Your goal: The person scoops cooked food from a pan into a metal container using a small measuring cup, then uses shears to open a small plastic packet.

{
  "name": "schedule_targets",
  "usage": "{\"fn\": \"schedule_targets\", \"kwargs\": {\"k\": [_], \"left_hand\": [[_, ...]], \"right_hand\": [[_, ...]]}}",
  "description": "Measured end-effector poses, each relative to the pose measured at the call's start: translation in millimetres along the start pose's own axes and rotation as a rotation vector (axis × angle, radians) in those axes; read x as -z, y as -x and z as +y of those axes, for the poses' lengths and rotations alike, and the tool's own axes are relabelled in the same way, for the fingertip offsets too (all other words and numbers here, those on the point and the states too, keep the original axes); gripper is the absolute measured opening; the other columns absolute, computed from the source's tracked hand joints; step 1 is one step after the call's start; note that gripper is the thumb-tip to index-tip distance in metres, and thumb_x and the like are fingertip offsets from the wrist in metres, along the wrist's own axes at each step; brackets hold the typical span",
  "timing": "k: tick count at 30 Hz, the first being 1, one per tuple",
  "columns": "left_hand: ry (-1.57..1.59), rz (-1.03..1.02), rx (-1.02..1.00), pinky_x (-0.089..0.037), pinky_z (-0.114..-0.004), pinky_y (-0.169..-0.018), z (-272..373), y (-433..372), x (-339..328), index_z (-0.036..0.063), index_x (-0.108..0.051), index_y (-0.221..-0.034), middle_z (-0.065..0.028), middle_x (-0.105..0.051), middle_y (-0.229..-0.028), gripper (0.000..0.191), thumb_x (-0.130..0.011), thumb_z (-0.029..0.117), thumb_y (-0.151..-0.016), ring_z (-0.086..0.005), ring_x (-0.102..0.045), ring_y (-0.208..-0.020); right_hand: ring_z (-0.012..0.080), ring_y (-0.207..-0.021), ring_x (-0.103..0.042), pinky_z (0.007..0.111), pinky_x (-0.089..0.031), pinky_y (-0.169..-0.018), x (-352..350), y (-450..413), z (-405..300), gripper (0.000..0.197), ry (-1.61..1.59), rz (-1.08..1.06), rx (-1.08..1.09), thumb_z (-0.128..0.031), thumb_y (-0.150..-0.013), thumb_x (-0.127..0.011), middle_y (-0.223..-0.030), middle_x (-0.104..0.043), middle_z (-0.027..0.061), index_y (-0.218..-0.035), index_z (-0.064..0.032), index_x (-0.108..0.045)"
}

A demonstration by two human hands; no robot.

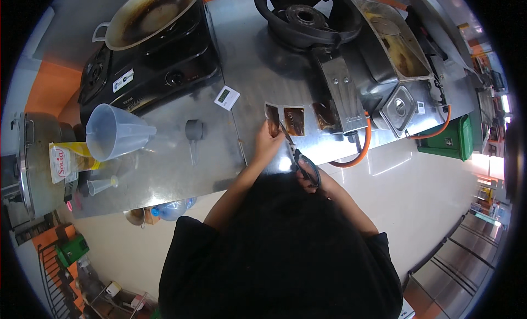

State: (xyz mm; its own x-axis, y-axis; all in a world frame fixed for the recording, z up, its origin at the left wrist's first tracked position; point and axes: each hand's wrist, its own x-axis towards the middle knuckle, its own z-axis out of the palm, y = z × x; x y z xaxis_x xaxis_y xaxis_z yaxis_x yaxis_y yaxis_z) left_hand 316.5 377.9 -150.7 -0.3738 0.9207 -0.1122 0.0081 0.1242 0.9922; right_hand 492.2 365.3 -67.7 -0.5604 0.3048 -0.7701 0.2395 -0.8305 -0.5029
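Observation:
My left hand [268, 143] grips a small clear sachet of dark brown sauce [272, 114], lifted at the edge of a steel worktop [214, 138]. In my right hand [309, 176] is a pair of scissors [302, 158] with dark handles. Their blades point up towards the held sachet; whether they touch it I cannot tell. Just right of it lies a second brown sachet [294, 121] on the steel. A third sachet [324, 115] lies farther right, beside the burner's metal front plate.
A white digital timer [227, 98], a dark measuring scoop [194, 129] and a plastic jug [117, 132] stand to the left. Behind are a wok [152, 14] on a black gas stove [152, 72] and a cast-iron burner [306, 20]. An orange gas hose [364, 148] loops at the right edge.

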Motion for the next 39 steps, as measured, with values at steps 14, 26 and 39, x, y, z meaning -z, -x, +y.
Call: {"fn": "schedule_targets", "kwargs": {"k": [14, 26, 39], "left_hand": [[0.360, 0.046, 0.031, -0.033, -0.018, -0.047, 4, -16, 10, 0.0041, -0.043, -0.099, 0.0007, -0.049, -0.070, 0.019, -0.045, 0.003, -0.081, -0.0038, -0.042, -0.055], [-0.217, 0.092, -0.302, -0.041, -0.037, -0.063, -3, -21, -11, -0.0022, -0.042, -0.098, -0.0143, -0.049, -0.075, 0.021, -0.045, 0.013, -0.083, -0.0294, -0.051, -0.067], [-0.367, -0.008, -0.328, -0.037, -0.037, -0.055, 24, -19, -3, 0.0015, -0.039, -0.079, -0.0120, -0.042, -0.067, 0.007, -0.044, 0.007, -0.079, -0.0283, -0.045, -0.060]], "right_hand": [[0.0076, -0.059, -0.043, 0.022, -0.037, -0.053, -13, -13, -1, 0.038, 0.300, 0.052, 0.232, -0.045, -0.085, -0.049, -0.068, -0.043, -0.0011, -0.090, -0.0084, -0.045], [0.0067, -0.049, -0.036, 0.019, -0.030, -0.041, -17, -42, 1, 0.053, -0.019, -0.013, 0.183, -0.064, -0.077, -0.044, -0.061, -0.036, -0.0011, -0.074, -0.0108, -0.038], [0.0020, -0.044, -0.028, 0.015, -0.021, -0.035, -42, -27, 1, 0.053, -0.324, -0.017, 0.177, -0.067, -0.073, -0.048, -0.063, -0.033, -0.0046, -0.080, -0.0153, -0.036]]}}
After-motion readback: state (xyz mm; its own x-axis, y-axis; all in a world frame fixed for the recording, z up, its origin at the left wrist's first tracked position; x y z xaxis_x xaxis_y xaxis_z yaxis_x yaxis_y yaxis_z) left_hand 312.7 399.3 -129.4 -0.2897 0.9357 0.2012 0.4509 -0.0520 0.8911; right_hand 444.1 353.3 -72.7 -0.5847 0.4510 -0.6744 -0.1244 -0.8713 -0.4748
